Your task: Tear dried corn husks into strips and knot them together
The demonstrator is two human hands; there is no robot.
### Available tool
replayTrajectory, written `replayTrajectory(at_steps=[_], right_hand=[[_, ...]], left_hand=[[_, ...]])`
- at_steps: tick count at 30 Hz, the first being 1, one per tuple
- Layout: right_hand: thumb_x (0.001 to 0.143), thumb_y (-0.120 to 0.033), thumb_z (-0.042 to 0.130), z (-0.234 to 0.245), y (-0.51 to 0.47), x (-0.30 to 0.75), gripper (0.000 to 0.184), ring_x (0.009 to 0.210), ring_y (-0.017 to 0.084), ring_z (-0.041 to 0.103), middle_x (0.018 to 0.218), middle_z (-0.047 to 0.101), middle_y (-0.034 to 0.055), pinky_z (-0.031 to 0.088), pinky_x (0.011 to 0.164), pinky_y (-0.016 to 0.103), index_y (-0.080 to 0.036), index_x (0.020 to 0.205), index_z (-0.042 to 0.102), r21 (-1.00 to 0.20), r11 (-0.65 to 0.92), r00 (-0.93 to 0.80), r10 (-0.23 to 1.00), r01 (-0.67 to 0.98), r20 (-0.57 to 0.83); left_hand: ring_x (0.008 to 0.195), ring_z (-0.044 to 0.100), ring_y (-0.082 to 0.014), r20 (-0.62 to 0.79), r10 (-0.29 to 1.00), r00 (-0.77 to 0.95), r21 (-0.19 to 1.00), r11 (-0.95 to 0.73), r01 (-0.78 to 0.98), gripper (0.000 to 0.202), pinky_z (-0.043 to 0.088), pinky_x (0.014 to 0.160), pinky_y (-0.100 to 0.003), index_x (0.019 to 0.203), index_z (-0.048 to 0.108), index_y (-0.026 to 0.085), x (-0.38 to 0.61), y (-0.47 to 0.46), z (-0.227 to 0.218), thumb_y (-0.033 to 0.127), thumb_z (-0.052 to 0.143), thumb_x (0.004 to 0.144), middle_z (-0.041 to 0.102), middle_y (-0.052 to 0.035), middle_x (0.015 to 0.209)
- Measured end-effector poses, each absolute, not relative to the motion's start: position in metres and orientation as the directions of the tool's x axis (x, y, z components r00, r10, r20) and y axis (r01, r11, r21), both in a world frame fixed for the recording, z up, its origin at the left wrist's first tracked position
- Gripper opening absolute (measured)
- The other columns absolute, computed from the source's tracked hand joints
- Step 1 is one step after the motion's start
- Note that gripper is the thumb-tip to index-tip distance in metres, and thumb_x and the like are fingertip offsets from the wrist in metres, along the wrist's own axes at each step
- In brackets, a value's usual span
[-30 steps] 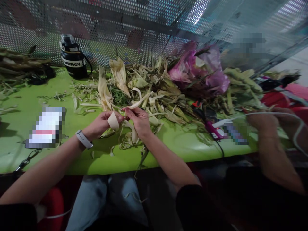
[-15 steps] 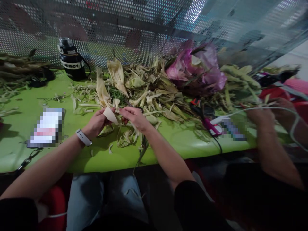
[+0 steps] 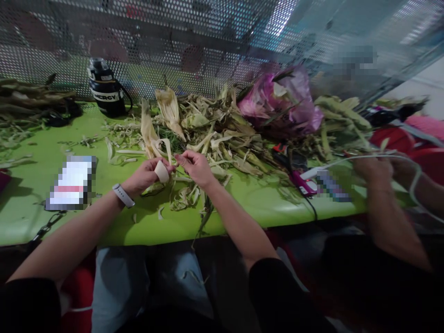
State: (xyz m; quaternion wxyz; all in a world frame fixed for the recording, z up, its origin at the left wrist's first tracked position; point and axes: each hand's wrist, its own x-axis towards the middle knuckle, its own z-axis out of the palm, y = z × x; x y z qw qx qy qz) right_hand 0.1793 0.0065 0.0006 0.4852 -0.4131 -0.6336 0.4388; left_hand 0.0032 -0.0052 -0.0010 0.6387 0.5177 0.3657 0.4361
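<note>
My left hand (image 3: 147,176), with a pale watch band on its wrist, is closed on a curled strip of pale corn husk (image 3: 162,171). Thumb and fingers of my right hand (image 3: 197,169) are pinched together just right of it, at the thin end of the husk; the exact grip point is too small to make out. A narrow husk ribbon (image 3: 169,149) loops up behind the fingertips. Beyond my hands stand dry whole husks (image 3: 147,129), beside a heap of husks (image 3: 208,118). Husk scraps (image 3: 183,196) lie under my right wrist.
A black bottle (image 3: 107,95) stands at the back left, a blurred phone (image 3: 71,182) nearer. At the back right sits a pink plastic bag (image 3: 280,104). A magenta device (image 3: 303,182) with cables and a co-worker's hands (image 3: 373,169) are on the right. Mesh (image 3: 222,41) walls the back.
The curled husk has turned and shifted slightly right and down in my left hand. My right fingers have drawn into a tighter pinch. The view has shifted slightly.
</note>
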Motion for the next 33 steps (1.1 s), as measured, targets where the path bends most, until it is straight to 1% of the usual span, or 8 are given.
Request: replayTrajectory(at_steps=[4, 8, 12, 14, 17, 23, 28, 33], right_hand=[[0.076, -0.06, 0.067, 0.001, 0.005, 0.181, 0.046, 0.045, 0.005, 0.032, 0.049, 0.038, -0.0081, 0.023, 0.044, 0.022, -0.018, 0.063, 0.052, -0.959, 0.274, -0.194, 0.947, 0.074, 0.256], [0.074, -0.06, 0.069, 0.008, 0.003, 0.188, 0.047, 0.044, 0.006, 0.037, 0.048, 0.044, -0.0069, 0.029, 0.044, 0.022, -0.018, 0.062, 0.054, -0.98, 0.163, -0.38, 0.919, 0.115, 0.108], [0.077, -0.071, 0.059, 0.008, 0.003, 0.187, 0.056, 0.054, 0.01, 0.051, 0.06, 0.059, -0.0001, 0.04, 0.053, 0.024, -0.017, 0.064, 0.06, -0.988, 0.052, -0.546, 0.837, 0.144, -0.035], [0.076, -0.073, 0.057, 0.002, 0.003, 0.181, 0.058, 0.051, 0.009, 0.048, 0.057, 0.055, -0.0006, 0.037, 0.05, 0.024, -0.018, 0.062, 0.057, -0.993, 0.002, -0.513, 0.856, 0.118, -0.059], [0.067, -0.068, 0.068, -0.008, 0.004, 0.172, 0.052, 0.047, 0.008, 0.037, 0.051, 0.045, -0.0052, 0.03, 0.046, 0.024, -0.019, 0.061, 0.053, -1.0, -0.016, -0.359, 0.933, 0.021, -0.022], [0.075, -0.05, 0.065, -0.009, 0.002, 0.172, 0.035, 0.053, 0.008, 0.04, 0.056, 0.048, -0.004, 0.03, 0.051, 0.023, -0.019, 0.062, 0.057, -0.998, 0.052, -0.246, 0.967, -0.037, 0.06], [0.076, -0.045, 0.065, -0.006, 0.001, 0.174, 0.032, 0.049, 0.007, 0.036, 0.052, 0.044, -0.0058, 0.027, 0.049, 0.023, -0.019, 0.06, 0.055, -0.993, 0.097, -0.25, 0.962, -0.061, 0.109], [0.071, -0.044, 0.07, -0.008, 0.005, 0.173, 0.031, 0.045, 0.008, 0.04, 0.048, 0.045, -0.0062, 0.029, 0.046, 0.024, -0.019, 0.061, 0.056, -0.992, 0.094, -0.23, 0.967, -0.079, 0.11]], left_hand=[[0.049, 0.047, -0.0051, -0.035, 0.963, 0.267, 0.972, 0.095, -0.214, 0.023, 0.036, 0.044, -0.016, 0.072, 0.066, 0.015, 0.002, -0.001, -0.001, 0.025, 0.084, 0.062, 0.059, 0.0013, 0.062], [0.043, 0.044, -0.0059, -0.1, 0.98, 0.172, 0.945, 0.147, -0.292, 0.033, 0.032, 0.039, -0.017, 0.078, 0.067, 0.014, 0.0, 0.003, -0.001, 0.046, 0.075, 0.073, 0.054, 0.0018, 0.056], [0.04, 0.044, -0.0074, -0.117, 0.964, 0.239, 0.951, 0.178, -0.253, 0.042, 0.026, 0.037, -0.019, 0.08, 0.066, 0.015, 0.001, -0.001, 0.003, 0.055, 0.059, 0.084, 0.052, 0.001, 0.051], [0.041, 0.045, -0.0078, -0.096, 0.956, 0.277, 0.962, 0.161, -0.221, 0.036, 0.026, 0.038, -0.019, 0.082, 0.065, 0.015, 0.002, -0.005, 0.003, 0.05, 0.057, 0.087, 0.052, 0.0009, 0.052], [0.045, 0.049, -0.0071, -0.063, 0.958, 0.279, 0.953, 0.141, -0.268, 0.015, 0.03, 0.04, -0.017, 0.083, 0.064, 0.017, 0.005, -0.008, 0.003, 0.031, 0.062, 0.084, 0.055, 0.0021, 0.056], [0.057, 0.061, -0.0073, -0.259, 0.947, 0.191, 0.816, 0.321, -0.481, 0.006, 0.046, 0.049, -0.013, 0.076, 0.065, 0.012, 0.003, 0.0, 0.005, 0.008, 0.068, 0.074, 0.064, -0.0012, 0.066], [0.056, 0.06, -0.0065, -0.333, 0.904, 0.269, 0.799, 0.422, -0.429, 0.01, 0.044, 0.046, -0.012, 0.077, 0.068, 0.012, 0.001, 0.002, 0.002, 0.011, 0.076, 0.07, 0.064, -0.002, 0.065], [0.041, 0.04, -0.0032, -0.236, 0.923, 0.302, 0.871, 0.339, -0.357, 0.019, 0.029, 0.036, -0.014, 0.064, 0.065, 0.013, 0.001, 0.001, 0.0, 0.024, 0.08, 0.069, 0.049, 0.0035, 0.049]])
